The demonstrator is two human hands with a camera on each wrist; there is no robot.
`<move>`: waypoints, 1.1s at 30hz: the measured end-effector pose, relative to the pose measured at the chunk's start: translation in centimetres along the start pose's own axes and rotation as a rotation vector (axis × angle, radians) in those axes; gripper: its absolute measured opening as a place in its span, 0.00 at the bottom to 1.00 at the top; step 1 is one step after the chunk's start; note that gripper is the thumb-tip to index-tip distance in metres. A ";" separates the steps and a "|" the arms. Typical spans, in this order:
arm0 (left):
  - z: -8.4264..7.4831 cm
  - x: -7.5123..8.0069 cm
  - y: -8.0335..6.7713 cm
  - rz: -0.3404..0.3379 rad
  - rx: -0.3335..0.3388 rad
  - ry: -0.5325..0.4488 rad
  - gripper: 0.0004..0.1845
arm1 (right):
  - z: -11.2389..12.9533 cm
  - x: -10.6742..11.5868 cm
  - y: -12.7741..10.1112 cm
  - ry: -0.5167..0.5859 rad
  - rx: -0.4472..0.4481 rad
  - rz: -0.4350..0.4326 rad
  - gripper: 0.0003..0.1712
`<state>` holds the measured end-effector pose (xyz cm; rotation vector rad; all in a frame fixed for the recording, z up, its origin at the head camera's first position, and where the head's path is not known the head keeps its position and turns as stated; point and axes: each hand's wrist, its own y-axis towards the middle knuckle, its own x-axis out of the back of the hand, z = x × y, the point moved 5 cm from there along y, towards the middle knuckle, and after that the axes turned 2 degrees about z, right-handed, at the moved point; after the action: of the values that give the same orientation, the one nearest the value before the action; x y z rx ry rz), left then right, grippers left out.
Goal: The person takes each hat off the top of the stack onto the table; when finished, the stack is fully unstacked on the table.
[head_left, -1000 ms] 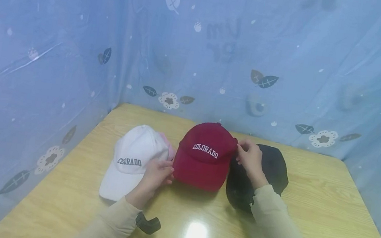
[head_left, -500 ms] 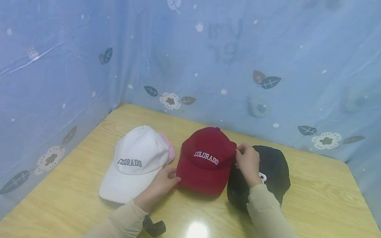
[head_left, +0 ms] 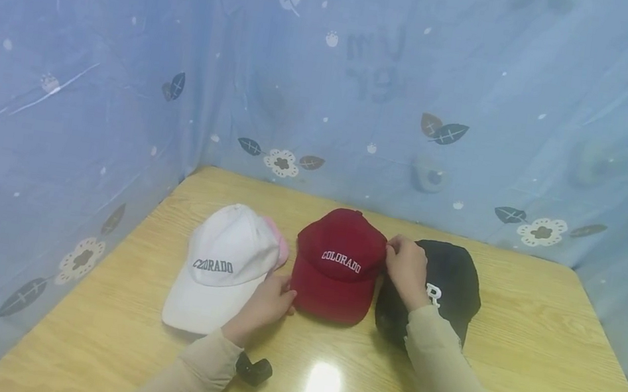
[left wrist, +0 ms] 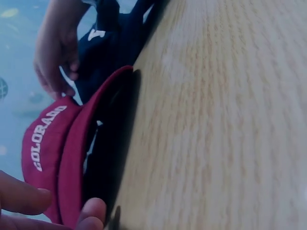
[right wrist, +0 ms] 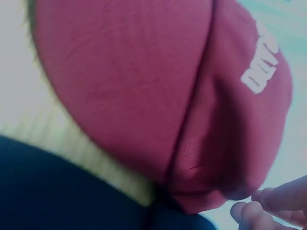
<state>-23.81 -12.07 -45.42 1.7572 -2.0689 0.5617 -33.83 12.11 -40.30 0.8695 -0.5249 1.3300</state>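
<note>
Mid-frame, left hand (head_left: 269,302) and right hand (head_left: 407,271) pinching red cap (head_left: 338,265) reading "COLORADO"; same word on white cap (head_left: 223,263) at left.

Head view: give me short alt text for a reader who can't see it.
Two hands hold a red COLORADO cap on a wooden table: the left hand at its brim, the right hand pinching its side. A white COLORADO cap lies left, a black cap right.
</note>
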 end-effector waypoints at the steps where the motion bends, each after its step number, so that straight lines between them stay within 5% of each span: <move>1: -0.1 0.0 -0.1 0.003 -0.010 0.012 0.21 | 0.3 0.2 0.0 -0.001 0.016 -0.013 0.08; 7: -0.5 0.9 -0.5 -0.006 -0.030 0.065 0.13 | 3.1 0.7 -0.4 0.030 0.093 -0.045 0.08; 11: -0.9 2.2 -1.2 -0.029 -0.024 0.027 0.18 | 4.9 0.2 -0.7 0.057 0.131 -0.024 0.08; 15: -1.3 4.5 -2.7 -0.080 -0.012 -0.064 0.22 | 6.5 -1.1 -1.1 0.109 0.154 0.013 0.07; 20: -1.1 8.5 -4.8 -0.181 -0.050 -0.020 0.19 | 8.3 -3.2 -1.8 0.192 0.152 0.075 0.05; 27: 1.5 14.1 -7.8 -0.301 0.033 0.083 0.19 | 10.7 -6.7 -2.8 0.331 0.099 0.197 0.07; 33: 5.7 16.1 -10.4 -0.238 0.175 0.162 0.28 | 12.7 -10.7 -3.5 0.464 0.085 0.400 0.17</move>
<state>-16.20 -30.11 -41.31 1.9503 -1.7165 0.8027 -30.72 -4.46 -41.81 0.5066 -0.2837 1.8671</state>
